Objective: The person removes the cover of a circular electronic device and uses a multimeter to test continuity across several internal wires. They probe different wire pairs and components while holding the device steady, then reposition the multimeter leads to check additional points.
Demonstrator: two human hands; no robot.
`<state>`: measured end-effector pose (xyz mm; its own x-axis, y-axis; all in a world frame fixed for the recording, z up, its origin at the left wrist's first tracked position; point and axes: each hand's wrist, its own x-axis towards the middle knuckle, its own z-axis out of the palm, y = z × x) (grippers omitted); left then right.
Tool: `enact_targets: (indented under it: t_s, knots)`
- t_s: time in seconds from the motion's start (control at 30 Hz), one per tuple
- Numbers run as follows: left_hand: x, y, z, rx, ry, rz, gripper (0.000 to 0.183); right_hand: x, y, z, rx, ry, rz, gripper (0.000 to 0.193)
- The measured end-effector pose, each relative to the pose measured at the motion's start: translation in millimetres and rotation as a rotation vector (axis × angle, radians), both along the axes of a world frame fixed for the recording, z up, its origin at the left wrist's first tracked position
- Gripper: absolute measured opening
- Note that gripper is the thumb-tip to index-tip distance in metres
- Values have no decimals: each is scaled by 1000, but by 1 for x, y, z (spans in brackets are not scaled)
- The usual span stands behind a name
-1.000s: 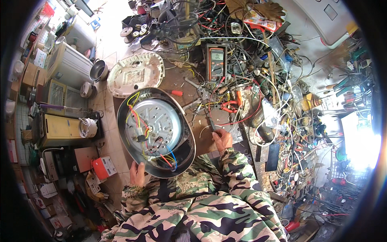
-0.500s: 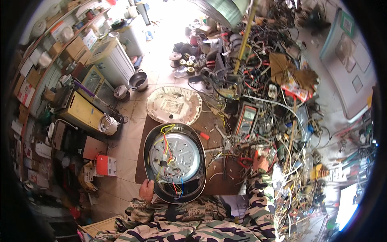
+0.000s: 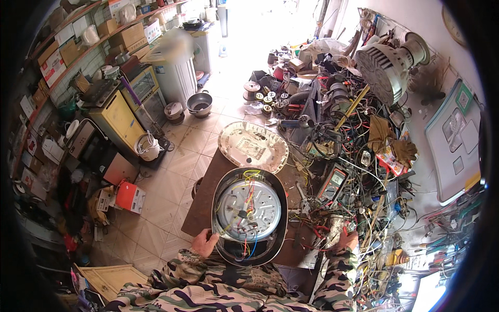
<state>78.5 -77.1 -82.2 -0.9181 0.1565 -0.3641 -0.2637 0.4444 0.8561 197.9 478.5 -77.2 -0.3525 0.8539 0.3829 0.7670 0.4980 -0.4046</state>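
An oval black appliance housing (image 3: 284, 229) lies open before me at the table's near edge. Inside it is a round silver metal plate (image 3: 262, 208) crossed by red, yellow and blue wires (image 3: 251, 195). My left hand (image 3: 205, 244) grips the housing's lower left rim, thumb toward me on top, with the other fingers partly hidden. Off to the right, my right hand (image 3: 348, 241) is in the clutter near a red-handled tool (image 3: 322, 229). Its fingers are too unclear to show a hold. Beyond the housing lies a dirty off-white oval cover (image 3: 249, 143).
A multimeter (image 3: 332, 182) and a wrench (image 3: 301, 191) lie right of the housing. Tangled cables and parts (image 3: 358, 156) heap up farther right. A large lamp (image 3: 384, 73) hangs above them. Brown table (image 3: 200, 216) shows at left, beside the tiled floor (image 3: 161, 208).
My view has shifted, so the scene sits farther right and the lamp shows more fully. My right hand has drawn nearer to me. The short red stick beside the housing no longer shows.
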Motion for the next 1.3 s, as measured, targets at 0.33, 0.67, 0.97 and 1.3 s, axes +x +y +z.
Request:
enact_targets:
  t_s: [0.33,0.67,0.97,1.3]
  knots:
    - [-16,-6,-4,114,-56,-158,93,12,-136,180,51,346,242,28]
    - [-29,-11,-33,522,-378,-179,94,42,-283,235,-22,723,302,44]
    - [-16,-19,-55,756,-644,-140,106,46,-352,189,-183,584,501,45]
    - [-15,-17,-68,804,-720,-103,122,44,-351,167,-145,430,520,39]
